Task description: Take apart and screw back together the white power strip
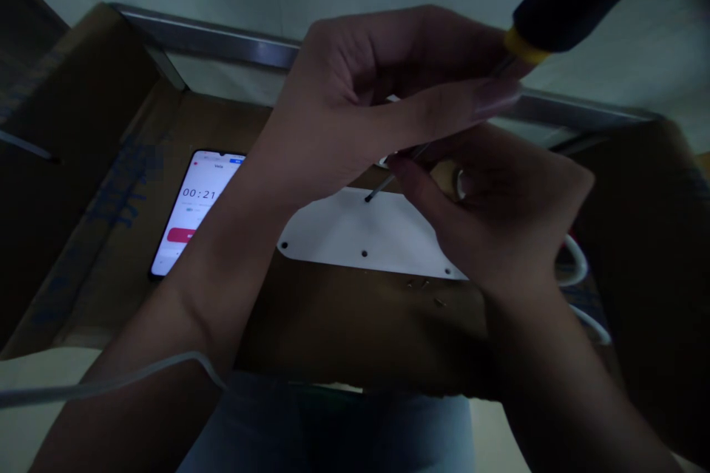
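Note:
A screwdriver (pixel 577 4) with a black handle and yellow collar slants down from the upper right, its thin steel shaft ending in a hole in a white plastic plate (pixel 349 233). My left hand (pixel 377 89) wraps the shaft just below the collar. My right hand (pixel 493 214) lies lower, its fingers pinching the shaft nearer the tip. The plate lies flat on brown cardboard, with several dark screw holes along it. Its right end is hidden under my right hand. A few tiny screws (pixel 427 284) lie on the cardboard just below the plate.
A smartphone (pixel 191 214) showing a running timer lies on the cardboard at left. A white cable (pixel 574 262) curves at right, under my right arm. A metal frame bar (pixel 205 33) runs behind the cardboard box walls.

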{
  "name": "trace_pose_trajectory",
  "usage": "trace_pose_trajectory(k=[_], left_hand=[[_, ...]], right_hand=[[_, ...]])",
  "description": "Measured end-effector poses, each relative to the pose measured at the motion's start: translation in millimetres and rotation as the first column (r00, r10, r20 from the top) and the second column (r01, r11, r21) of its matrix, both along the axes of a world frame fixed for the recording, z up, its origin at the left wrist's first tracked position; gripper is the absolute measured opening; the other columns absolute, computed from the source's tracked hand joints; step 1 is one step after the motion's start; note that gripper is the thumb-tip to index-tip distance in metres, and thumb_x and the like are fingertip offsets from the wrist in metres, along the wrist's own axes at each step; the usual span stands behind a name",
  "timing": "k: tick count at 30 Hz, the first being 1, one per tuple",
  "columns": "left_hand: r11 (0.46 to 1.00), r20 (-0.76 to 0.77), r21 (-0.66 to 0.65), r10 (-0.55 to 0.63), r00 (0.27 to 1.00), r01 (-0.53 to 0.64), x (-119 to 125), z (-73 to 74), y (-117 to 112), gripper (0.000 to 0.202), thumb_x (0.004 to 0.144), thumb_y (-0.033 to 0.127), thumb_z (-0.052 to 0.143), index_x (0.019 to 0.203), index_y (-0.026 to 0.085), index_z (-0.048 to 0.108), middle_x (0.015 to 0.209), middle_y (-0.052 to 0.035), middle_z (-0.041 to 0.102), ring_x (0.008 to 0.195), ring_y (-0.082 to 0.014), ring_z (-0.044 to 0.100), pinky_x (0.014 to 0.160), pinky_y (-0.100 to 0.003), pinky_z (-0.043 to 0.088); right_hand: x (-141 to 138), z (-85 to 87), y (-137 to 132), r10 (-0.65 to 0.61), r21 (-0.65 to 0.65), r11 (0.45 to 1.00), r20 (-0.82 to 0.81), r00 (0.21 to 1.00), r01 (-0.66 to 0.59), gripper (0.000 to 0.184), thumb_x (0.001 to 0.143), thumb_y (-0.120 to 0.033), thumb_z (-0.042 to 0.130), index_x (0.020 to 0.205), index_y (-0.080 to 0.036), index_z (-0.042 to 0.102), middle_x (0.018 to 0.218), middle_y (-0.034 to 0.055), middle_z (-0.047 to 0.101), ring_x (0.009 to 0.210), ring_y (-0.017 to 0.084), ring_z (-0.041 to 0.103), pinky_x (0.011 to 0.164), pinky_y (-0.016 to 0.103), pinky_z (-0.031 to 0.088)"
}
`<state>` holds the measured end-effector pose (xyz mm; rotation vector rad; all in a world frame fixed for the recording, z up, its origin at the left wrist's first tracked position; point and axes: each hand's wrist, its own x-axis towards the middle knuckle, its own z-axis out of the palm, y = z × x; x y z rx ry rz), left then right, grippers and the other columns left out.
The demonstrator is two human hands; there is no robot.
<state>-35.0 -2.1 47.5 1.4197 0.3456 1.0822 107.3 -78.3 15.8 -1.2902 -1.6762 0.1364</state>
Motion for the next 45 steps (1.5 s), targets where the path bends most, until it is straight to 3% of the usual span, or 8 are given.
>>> trace_pose_trajectory(k=[8, 15, 18, 21, 27, 32, 36, 45], left_hand=[[1.000, 0.004, 0.013, -0.017, 1.000, 0.017, -2, 0.3, 0, 0.007, 0.084, 0.004, 0.074, 0.091, 0.005, 0.075, 0.072, 0.0120, 0.073, 0.070, 0.0018, 0.066, 0.067, -0.011, 0.055], [0.991, -0.116, 0.101, -0.074, 0.990, 0.086, -10, 2.7, 0, 0.022, 0.094, 0.017, 0.069, 0.110, 0.005, 0.078, 0.063, 0.0088, 0.063, 0.057, -0.0039, 0.062, 0.053, -0.020, 0.053], [0.986, -0.141, 0.082, -0.133, 0.981, 0.145, -12, 3.1, -1, 0.019, 0.094, 0.018, 0.069, 0.108, 0.009, 0.079, 0.066, 0.0080, 0.062, 0.061, -0.0032, 0.062, 0.057, -0.019, 0.054], [0.987, -0.192, 0.076, -0.127, 0.973, 0.143, -16, 4.9, -2, 0.015, 0.095, 0.019, 0.070, 0.103, 0.013, 0.081, 0.068, 0.0075, 0.062, 0.068, -0.0051, 0.066, 0.065, -0.021, 0.058], [0.972, -0.285, 0.111, -0.168, 0.944, 0.207, -22, 9.0, -3, 0.015, 0.095, 0.020, 0.071, 0.100, 0.008, 0.079, 0.065, 0.0065, 0.062, 0.068, -0.0082, 0.068, 0.063, -0.023, 0.055], [0.951, -0.238, 0.177, -0.207, 0.949, 0.251, -24, 6.9, -3, 0.013, 0.096, 0.016, 0.070, 0.102, 0.006, 0.076, 0.070, 0.0058, 0.064, 0.067, -0.0053, 0.063, 0.062, -0.022, 0.051], [0.945, -0.226, 0.153, -0.251, 0.941, 0.289, -25, 7.6, -3, 0.013, 0.092, 0.013, 0.073, 0.103, 0.006, 0.075, 0.078, 0.0047, 0.070, 0.068, -0.0059, 0.064, 0.062, -0.023, 0.054], [0.934, -0.209, 0.147, -0.293, 0.933, 0.326, -25, 8.5, -2, 0.006, 0.093, 0.011, 0.072, 0.095, 0.006, 0.074, 0.073, 0.0041, 0.067, 0.067, -0.0074, 0.065, 0.062, -0.025, 0.052]], right_hand=[[0, 1.9, -2, 0.035, -0.049, 0.998, -0.054, 0.998, -0.038, 0.011, 0.089, -0.020, 0.073, 0.084, -0.027, 0.068, 0.080, -0.0033, 0.070, 0.073, 0.014, 0.065, 0.071, 0.033, 0.056], [0, 22.3, -17, 0.143, -0.252, 0.946, -0.237, 0.961, -0.203, 0.008, 0.087, -0.022, 0.079, 0.084, -0.026, 0.073, 0.089, -0.0004, 0.074, 0.092, 0.020, 0.072, 0.087, 0.040, 0.061], [0, 22.1, -19, 0.226, -0.256, 0.918, -0.286, 0.931, -0.301, 0.008, 0.087, -0.021, 0.080, 0.085, -0.027, 0.075, 0.087, -0.0021, 0.075, 0.090, 0.019, 0.073, 0.085, 0.039, 0.062], [3, 18.2, -17, 0.248, -0.242, 0.917, -0.275, 0.929, -0.316, 0.008, 0.087, -0.021, 0.080, 0.088, -0.028, 0.077, 0.085, -0.0031, 0.075, 0.084, 0.017, 0.072, 0.081, 0.037, 0.061], [13, 24.9, -17, 0.313, -0.373, 0.860, -0.150, 0.938, -0.347, 0.005, 0.089, -0.025, 0.079, 0.094, -0.026, 0.078, 0.092, -0.0006, 0.078, 0.091, 0.019, 0.074, 0.085, 0.038, 0.060], [15, 26.9, -19, 0.339, -0.331, 0.866, -0.162, 0.927, -0.374, 0.010, 0.088, -0.019, 0.080, 0.093, -0.027, 0.079, 0.092, -0.0007, 0.080, 0.095, 0.021, 0.075, 0.087, 0.040, 0.061], [17, 24.7, -20, 0.381, -0.315, 0.853, -0.169, 0.909, -0.416, 0.017, 0.086, -0.017, 0.081, 0.098, -0.028, 0.080, 0.096, -0.0013, 0.081, 0.098, 0.022, 0.078, 0.089, 0.041, 0.064], [16, 26.6, -22, 0.389, -0.316, 0.854, -0.143, 0.910, -0.414, 0.015, 0.086, -0.017, 0.081, 0.095, -0.029, 0.080, 0.095, -0.0025, 0.081, 0.096, 0.021, 0.078, 0.088, 0.040, 0.064]])
